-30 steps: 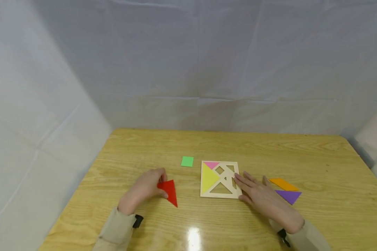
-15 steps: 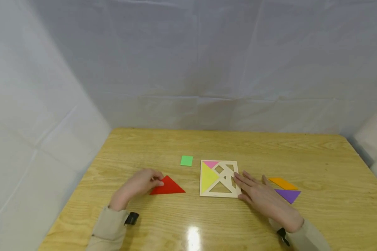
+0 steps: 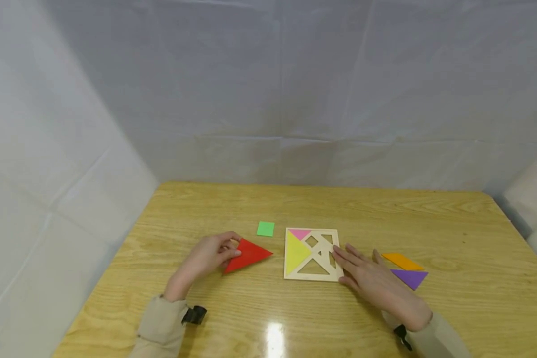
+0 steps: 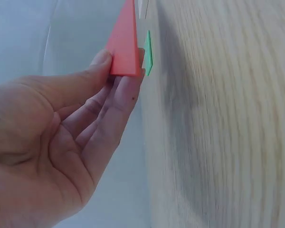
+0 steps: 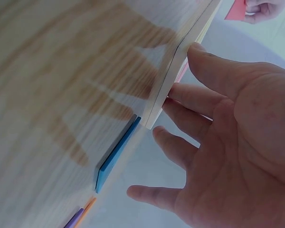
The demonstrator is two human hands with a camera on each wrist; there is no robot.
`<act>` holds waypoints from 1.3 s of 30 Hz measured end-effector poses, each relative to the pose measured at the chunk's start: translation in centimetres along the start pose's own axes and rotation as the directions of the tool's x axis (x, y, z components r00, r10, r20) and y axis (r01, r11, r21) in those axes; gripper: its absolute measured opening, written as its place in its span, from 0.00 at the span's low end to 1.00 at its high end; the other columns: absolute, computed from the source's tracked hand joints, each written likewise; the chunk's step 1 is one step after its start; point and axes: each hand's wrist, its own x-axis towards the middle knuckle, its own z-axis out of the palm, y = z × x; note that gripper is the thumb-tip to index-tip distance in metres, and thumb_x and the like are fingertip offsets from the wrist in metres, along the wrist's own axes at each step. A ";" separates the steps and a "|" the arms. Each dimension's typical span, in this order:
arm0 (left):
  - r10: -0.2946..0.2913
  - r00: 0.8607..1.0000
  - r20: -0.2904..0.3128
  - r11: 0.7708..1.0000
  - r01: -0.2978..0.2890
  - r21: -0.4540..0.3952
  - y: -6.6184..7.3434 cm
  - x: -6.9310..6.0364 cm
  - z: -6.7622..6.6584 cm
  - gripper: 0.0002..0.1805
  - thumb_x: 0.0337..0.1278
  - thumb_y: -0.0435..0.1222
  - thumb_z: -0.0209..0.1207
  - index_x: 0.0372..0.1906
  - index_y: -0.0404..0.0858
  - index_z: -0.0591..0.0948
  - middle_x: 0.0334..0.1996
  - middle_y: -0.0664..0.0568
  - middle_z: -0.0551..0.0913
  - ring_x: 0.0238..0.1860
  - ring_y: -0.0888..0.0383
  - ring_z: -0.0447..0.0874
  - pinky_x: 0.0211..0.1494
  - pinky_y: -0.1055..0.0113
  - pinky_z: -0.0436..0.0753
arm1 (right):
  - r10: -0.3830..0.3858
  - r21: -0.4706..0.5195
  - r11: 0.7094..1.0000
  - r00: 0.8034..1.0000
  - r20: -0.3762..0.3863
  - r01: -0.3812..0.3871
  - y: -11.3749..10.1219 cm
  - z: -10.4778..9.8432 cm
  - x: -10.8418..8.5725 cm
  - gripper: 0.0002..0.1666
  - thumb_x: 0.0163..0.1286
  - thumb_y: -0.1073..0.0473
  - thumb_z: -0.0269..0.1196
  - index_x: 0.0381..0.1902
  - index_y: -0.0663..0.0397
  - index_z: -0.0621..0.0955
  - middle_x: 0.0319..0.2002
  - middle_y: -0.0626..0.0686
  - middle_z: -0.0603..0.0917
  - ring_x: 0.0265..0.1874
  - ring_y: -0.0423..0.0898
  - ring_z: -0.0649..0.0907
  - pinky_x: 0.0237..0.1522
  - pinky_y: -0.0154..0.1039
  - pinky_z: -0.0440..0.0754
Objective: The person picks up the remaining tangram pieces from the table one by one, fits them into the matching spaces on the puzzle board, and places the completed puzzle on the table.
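Note:
My left hand (image 3: 208, 256) pinches a red triangle tangram piece (image 3: 252, 254) between thumb and fingers. In the left wrist view this red piece is held off the wooden tabletop. To its right lies a square wooden tangram board (image 3: 320, 244) with cut-out slots. A yellow triangle (image 3: 298, 254) and a pink triangle (image 3: 300, 233) fill slots on its left side. My right hand (image 3: 378, 286) rests its fingertips on the board's right edge, fingers spread and fairly straight. A blue piece (image 5: 116, 156) lies beside the board, hidden below that hand in the head view.
A green square (image 3: 265, 228) lies on the table (image 3: 232, 209) left of the board. Right of my right hand are an orange parallelogram (image 3: 403, 261) and a purple triangle (image 3: 410, 279). A pale sheet (image 3: 268, 99) hangs behind the table.
My left hand has turned the red triangle, so its sharp tip now points right towards the board, and has shifted it slightly up and right. The right hand stays in place.

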 end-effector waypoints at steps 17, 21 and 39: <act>0.083 0.997 0.009 0.997 -0.083 -0.001 1.1 0.7 1.3 0.20 0.67 0.32 0.63 0.63 0.38 0.79 0.30 0.56 0.86 0.26 0.64 0.80 0.33 0.68 0.79 | -0.009 -0.002 1.000 1.000 -0.015 0.008 0.0 0.0 -0.2 0.33 0.76 0.50 0.59 0.75 0.55 0.70 0.75 0.55 0.68 0.73 0.57 0.69 0.61 0.79 0.62; 0.070 0.997 0.025 0.998 -0.070 -0.004 1.4 0.8 1.5 0.21 0.68 0.33 0.62 0.64 0.39 0.80 0.31 0.57 0.85 0.26 0.63 0.80 0.33 0.68 0.78 | -0.012 -0.014 1.000 1.000 -0.022 0.012 0.0 0.0 -0.2 0.33 0.76 0.50 0.60 0.75 0.55 0.70 0.75 0.54 0.68 0.72 0.57 0.69 0.61 0.79 0.63; 0.026 1.000 0.004 0.999 -0.026 -0.022 2.9 1.4 2.1 0.20 0.66 0.33 0.64 0.61 0.43 0.82 0.40 0.53 0.85 0.29 0.63 0.81 0.27 0.69 0.76 | -0.006 -0.004 1.000 1.000 -0.017 0.006 0.0 0.0 -0.1 0.34 0.76 0.50 0.60 0.75 0.55 0.70 0.75 0.55 0.68 0.73 0.57 0.69 0.61 0.79 0.62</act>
